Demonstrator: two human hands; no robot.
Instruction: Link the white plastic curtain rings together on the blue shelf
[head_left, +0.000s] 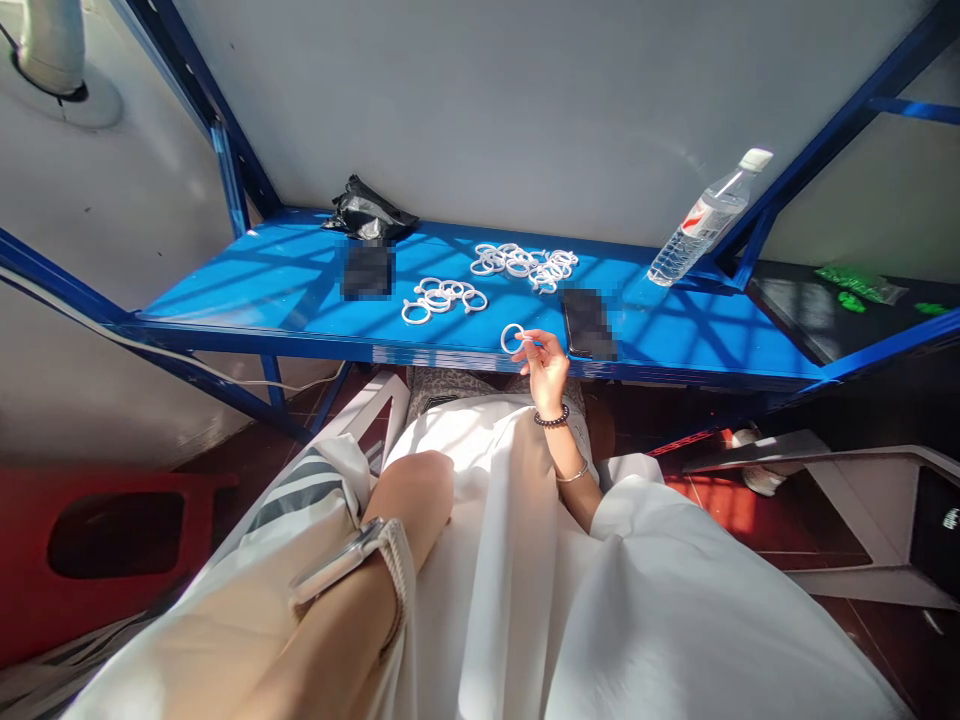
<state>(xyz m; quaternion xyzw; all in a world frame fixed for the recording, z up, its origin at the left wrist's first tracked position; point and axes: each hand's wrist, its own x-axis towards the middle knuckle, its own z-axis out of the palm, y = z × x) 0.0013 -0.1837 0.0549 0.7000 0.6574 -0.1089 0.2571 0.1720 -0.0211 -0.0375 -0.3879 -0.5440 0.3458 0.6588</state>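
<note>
White ring point(502, 339) in the grip: pinching it narrowly between thumb and fingertips of the right hand point(549, 372), holding it up near the front edge of a blue table point(285, 265). Wearing a dark beaded bracelet point(552, 417) at that wrist and a thin pale bangle point(574, 474) farther along the forearm. Bending the left arm point(330, 620) across the foreground, its hand lying outside the view, so not being able to tell that grip. Having a dark phone-like item point(583, 325), partly pixelated, just beside the right hand. Facing a smaller ring cluster point(444, 297) to the left on the tabletop and a larger ring cluster point(531, 264) farther back, many overlapping. Looking outward to a crumpled black bag point(367, 212) behind a pixelated dark item point(366, 272) at left, and to a white-capped clear bottle point(697, 235) at right.
</note>
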